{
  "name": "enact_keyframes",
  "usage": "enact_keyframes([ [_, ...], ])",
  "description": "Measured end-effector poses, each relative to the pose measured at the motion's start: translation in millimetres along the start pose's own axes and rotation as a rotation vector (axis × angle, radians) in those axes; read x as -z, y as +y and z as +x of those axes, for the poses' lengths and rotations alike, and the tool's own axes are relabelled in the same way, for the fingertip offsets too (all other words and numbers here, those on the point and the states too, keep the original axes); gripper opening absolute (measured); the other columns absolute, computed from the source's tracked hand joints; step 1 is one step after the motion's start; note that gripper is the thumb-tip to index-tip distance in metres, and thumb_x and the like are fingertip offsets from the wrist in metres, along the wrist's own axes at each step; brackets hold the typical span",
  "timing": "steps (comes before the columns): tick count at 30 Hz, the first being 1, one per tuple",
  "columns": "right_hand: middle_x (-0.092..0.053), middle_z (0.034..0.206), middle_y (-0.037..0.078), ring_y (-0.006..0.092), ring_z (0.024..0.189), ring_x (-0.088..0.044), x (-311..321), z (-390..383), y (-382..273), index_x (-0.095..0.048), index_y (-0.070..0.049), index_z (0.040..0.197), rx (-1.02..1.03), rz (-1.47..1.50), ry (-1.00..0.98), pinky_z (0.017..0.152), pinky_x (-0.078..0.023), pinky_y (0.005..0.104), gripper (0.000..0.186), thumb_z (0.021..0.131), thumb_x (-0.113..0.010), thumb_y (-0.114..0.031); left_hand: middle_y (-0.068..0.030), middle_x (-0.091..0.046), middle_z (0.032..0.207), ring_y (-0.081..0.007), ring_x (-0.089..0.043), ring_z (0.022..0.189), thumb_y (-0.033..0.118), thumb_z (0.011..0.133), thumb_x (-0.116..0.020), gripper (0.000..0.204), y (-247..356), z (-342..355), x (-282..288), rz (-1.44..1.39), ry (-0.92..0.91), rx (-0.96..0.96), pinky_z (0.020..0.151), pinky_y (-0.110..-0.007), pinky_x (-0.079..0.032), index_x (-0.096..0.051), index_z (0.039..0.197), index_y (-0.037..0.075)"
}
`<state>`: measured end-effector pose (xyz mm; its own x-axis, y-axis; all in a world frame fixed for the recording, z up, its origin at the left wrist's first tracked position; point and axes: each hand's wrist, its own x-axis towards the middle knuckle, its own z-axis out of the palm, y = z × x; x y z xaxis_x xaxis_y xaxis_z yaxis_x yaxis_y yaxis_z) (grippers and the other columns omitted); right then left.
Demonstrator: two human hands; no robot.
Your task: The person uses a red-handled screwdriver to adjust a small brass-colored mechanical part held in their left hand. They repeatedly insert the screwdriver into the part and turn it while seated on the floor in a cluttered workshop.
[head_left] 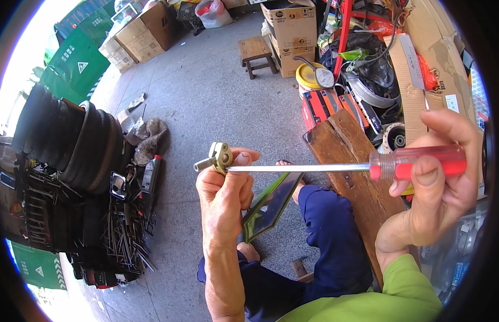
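Observation:
My left hand [228,185] is closed around a small brass-coloured metal fitting [222,154] with round holes and a short grey stub sticking out to the left. In my right hand [437,177] is a screwdriver [314,168], gripped by its clear red handle. Its long shaft lies nearly level, and the tip meets the fitting beside my left thumb; whether it sits in a screw slot cannot be made out. Below the shaft, between my legs, a dark glossy flat panel [268,209] with a green edge stands tilted.
A worn wooden bench [349,161] runs along my right side, with red boxes [316,107] beyond it. Tyres [72,139] and a pile of loose tools [129,241] stand at the left. Farther off are a small stool [255,51], cardboard boxes [290,29] and a yellow-lidded bucket [308,78].

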<state>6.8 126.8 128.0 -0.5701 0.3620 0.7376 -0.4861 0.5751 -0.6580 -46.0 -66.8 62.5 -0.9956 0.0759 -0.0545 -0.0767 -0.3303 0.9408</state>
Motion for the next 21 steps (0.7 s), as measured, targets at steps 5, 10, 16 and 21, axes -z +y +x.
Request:
enact_keyframes([
  [5, -0.052, 0.067, 0.005, 0.0053, 0.048, -0.045, 0.5, 3.9, 9.1, -0.054, 0.004, 0.102, 0.042, -0.04, -0.038, 0.049, -0.036, 0.0163, 0.044, 0.077, -0.066, -0.031, 0.0088, -0.027, 0.051, -0.0002, -0.021, 0.041, 0.019, 0.089, -0.059, 0.02, -2.3, 1.4, 0.0, -0.011, 0.033, -0.008, 0.037, -0.019, -0.012, -0.06, 0.091, -0.002],
  [10, -0.05, 0.068, 0.003, 0.0057, 0.05, -0.045, 2.0, 1.4, 2.5, -0.053, 0.003, 0.103, -0.015, 0.052, -0.068, 0.049, -0.035, 0.0164, 0.046, 0.073, -0.07, -0.028, 0.0088, -0.027, 0.051, -0.0003, -0.021, 0.042, 0.02, 0.09, -0.059, 0.021, -2.7, 1.5, 1.9, -0.002, 0.048, -0.015, 0.037, -0.019, -0.012, -0.06, 0.091, -0.001],
  [16, -0.047, 0.066, 0.002, 0.0055, 0.05, -0.044, 1.8, 0.0, 0.8, -0.052, 0.002, 0.104, -0.062, 0.01, -0.074, 0.049, -0.035, 0.0166, 0.047, 0.072, -0.071, -0.027, 0.0086, -0.027, 0.052, -0.0003, -0.021, 0.042, 0.022, 0.09, -0.059, 0.023, -2.4, 0.3, 1.4, 0.004, 0.064, -0.003, 0.037, -0.019, -0.012, -0.059, 0.089, -0.001],
  [21, -0.048, 0.068, 0.002, 0.0062, 0.054, -0.046, 1.9, -2.0, 6.0, -0.052, 0.002, 0.104, 0.028, 0.057, -0.105, 0.055, -0.037, 0.0176, 0.046, 0.072, -0.071, -0.025, 0.0086, -0.028, 0.051, 0.0, -0.022, 0.04, 0.024, 0.09, -0.059, 0.024, -4.0, 0.6, 1.2, 0.062, 0.111, -0.017, 0.036, -0.019, -0.013, -0.058, 0.083, 0.001],
])
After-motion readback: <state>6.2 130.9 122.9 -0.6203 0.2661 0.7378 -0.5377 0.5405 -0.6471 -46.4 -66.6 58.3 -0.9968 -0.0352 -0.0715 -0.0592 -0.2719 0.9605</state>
